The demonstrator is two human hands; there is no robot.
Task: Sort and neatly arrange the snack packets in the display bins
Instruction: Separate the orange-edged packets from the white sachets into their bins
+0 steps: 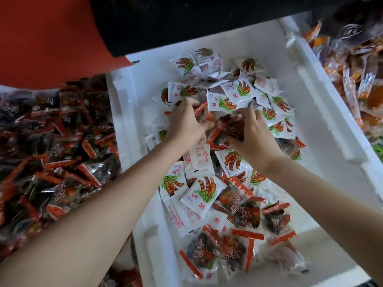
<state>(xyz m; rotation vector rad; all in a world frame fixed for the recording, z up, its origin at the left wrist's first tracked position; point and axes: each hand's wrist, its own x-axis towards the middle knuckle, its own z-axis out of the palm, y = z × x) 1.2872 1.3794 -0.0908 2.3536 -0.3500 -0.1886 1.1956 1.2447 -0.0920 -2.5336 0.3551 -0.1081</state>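
White foam bin (323,112), matte and straight-walled. At its middle, crinkly dark packets (234,130) with red sealed edges are bunched between two palm-down hands. Left hand (185,125) and right hand (251,135) curl their fingers round them. Glossy white sachets (199,195) lie all around the grasp.

There is one camera, worn on the person's head. It looks steeply down and slightly forward into the white bin (323,121) directly in front of them. It sits close. Both forearms (103,204) run up from the bottom edge, and the left hand (184,123) and right hand (252,137) meet near mid-frame. The wide lens bows the bin walls and takes in the dark red packets (51,141) at the left edge and the orange packets (356,65) at the right.
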